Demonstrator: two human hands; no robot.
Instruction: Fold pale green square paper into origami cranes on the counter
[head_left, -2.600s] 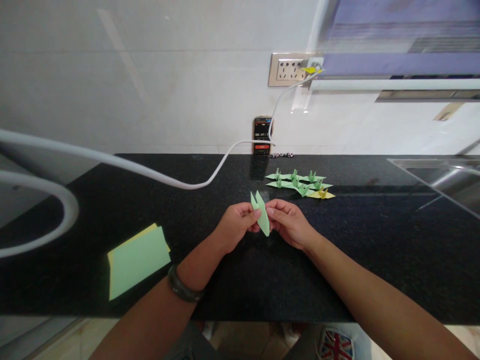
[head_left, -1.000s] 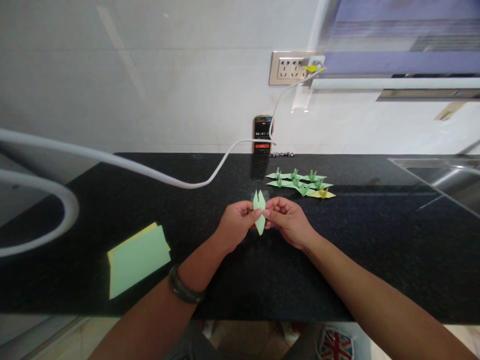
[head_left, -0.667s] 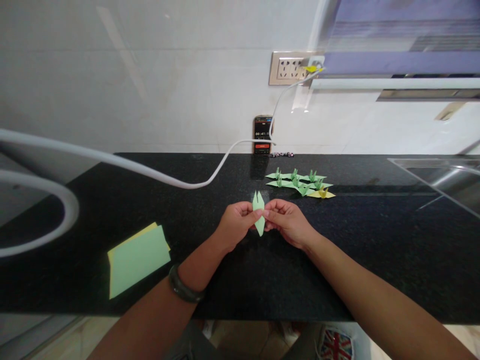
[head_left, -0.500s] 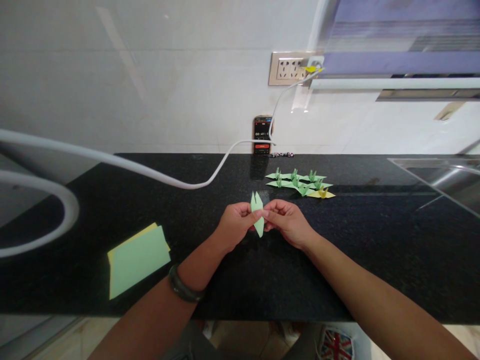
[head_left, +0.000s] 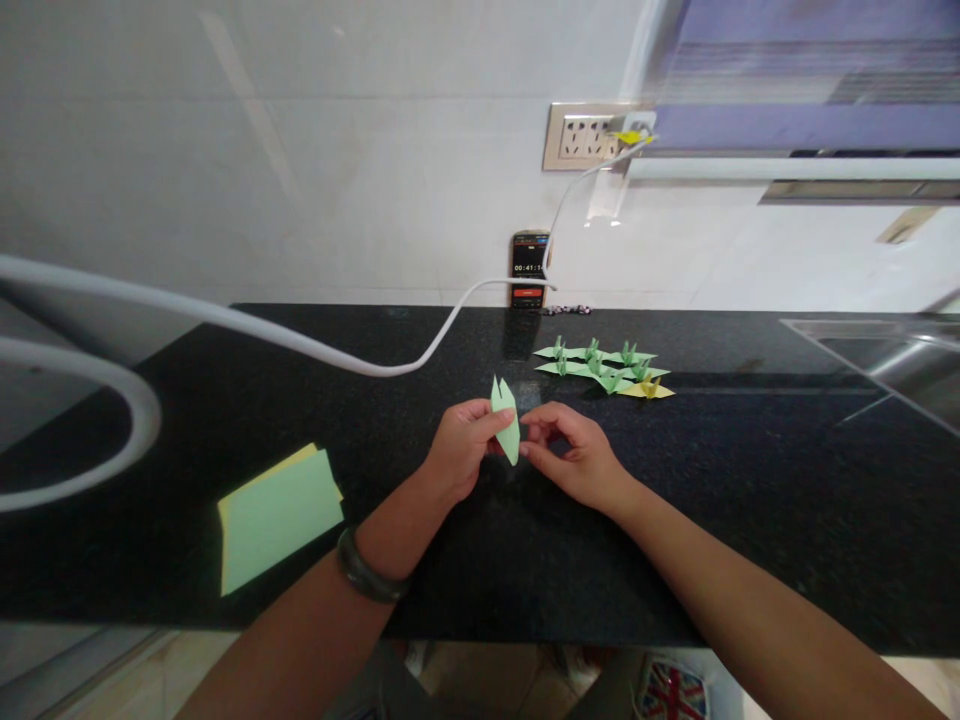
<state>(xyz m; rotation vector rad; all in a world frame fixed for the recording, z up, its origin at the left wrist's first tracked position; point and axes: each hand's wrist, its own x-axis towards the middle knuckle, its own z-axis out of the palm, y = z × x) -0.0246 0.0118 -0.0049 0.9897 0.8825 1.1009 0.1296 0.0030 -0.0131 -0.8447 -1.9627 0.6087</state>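
Observation:
A light green folded paper (head_left: 506,428), long and pointed with two narrow tips at its top, is pinched between the thumb and fingers of my left hand (head_left: 463,445). My right hand (head_left: 574,455) is just to the right of it, thumb and forefinger parted, fingertips close to the paper's right edge. Whether they touch it I cannot tell. Beyond my hands several green paper cranes (head_left: 594,362) stand in rows, with one yellow paper crane (head_left: 648,390) at the near right end.
Green and yellow paper sheets (head_left: 281,525) lie stacked at the left of the black counter (head_left: 420,590). A phone (head_left: 529,270) showing a timer leans on the wall. A white cable (head_left: 360,366) runs across to the socket (head_left: 581,138). A metal sink (head_left: 900,365) is at the right.
My right thumb and forefinger have come off the folded paper and spread apart. My left hand has shifted slightly left with the paper, which tilts a bit more.

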